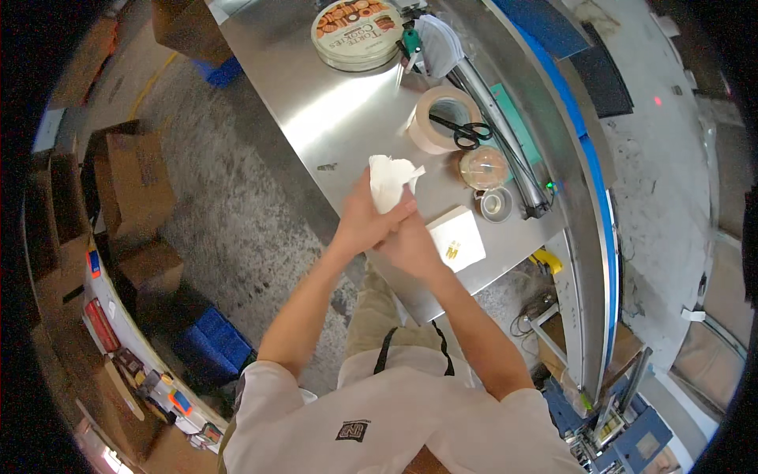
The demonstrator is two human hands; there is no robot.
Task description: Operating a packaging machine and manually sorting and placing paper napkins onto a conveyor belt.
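Observation:
A crumpled white paper tissue [388,180] sticks up from between my hands, over the near part of the steel table. My left hand [365,220] is closed around its lower left side. Close against it, my right hand [407,237] is slightly blurred, its fingers closed on the tissue's lower right side and overlapping the left hand. Just right of my right hand, a white flat pack with a gold mark [458,239] lies on the table. The part of the tissue inside my hands is hidden.
Along the steel table [272,79] stand a round cookie tin [357,35], a wide tape roll [433,130] with black scissors [470,136] on it, a smaller tape roll [483,167] and a small round container [495,205]. A metal bar [505,130] runs behind them. Blue crates [215,344] sit on the floor.

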